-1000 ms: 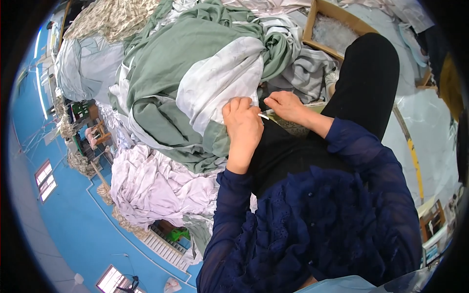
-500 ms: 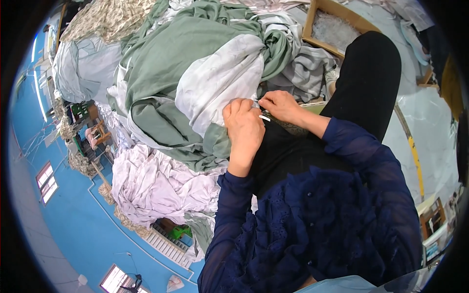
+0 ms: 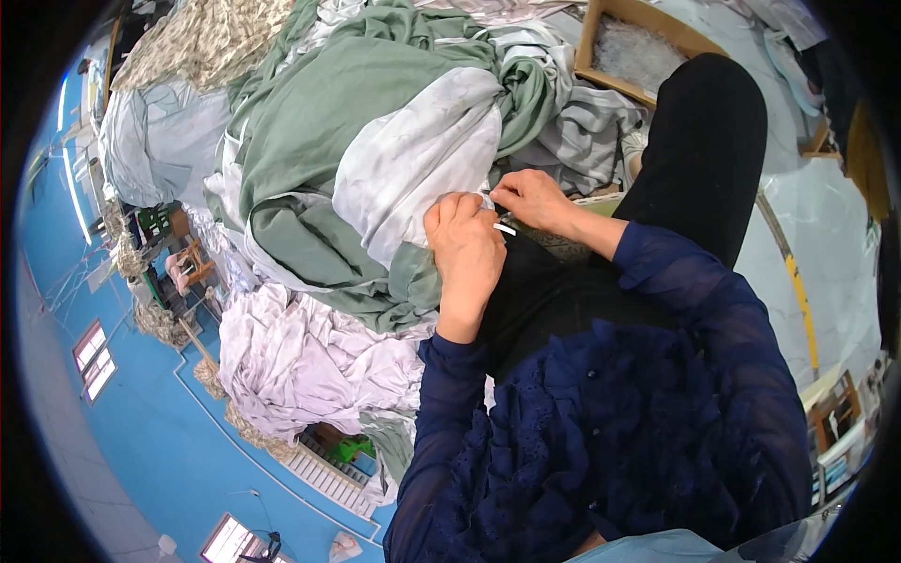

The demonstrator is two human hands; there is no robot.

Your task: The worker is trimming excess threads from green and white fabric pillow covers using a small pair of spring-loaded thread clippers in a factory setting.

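white-and-green cloth [image 3: 413, 169] | edge pinched between fingers [image 3: 488, 202] | both hands

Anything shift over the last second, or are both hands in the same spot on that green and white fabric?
Almost nothing moved. The left hand still presses on the edge of the green and white fabric, and the right hand still pinches at the same spot beside it, with something small and white between them. The fabric pile and the cardboard box stayed put.

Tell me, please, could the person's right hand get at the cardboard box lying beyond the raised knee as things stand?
Probably not easily. The right hand is pinching the pale fabric beside the left hand, and the black-clad knee rises between it and the cardboard box.
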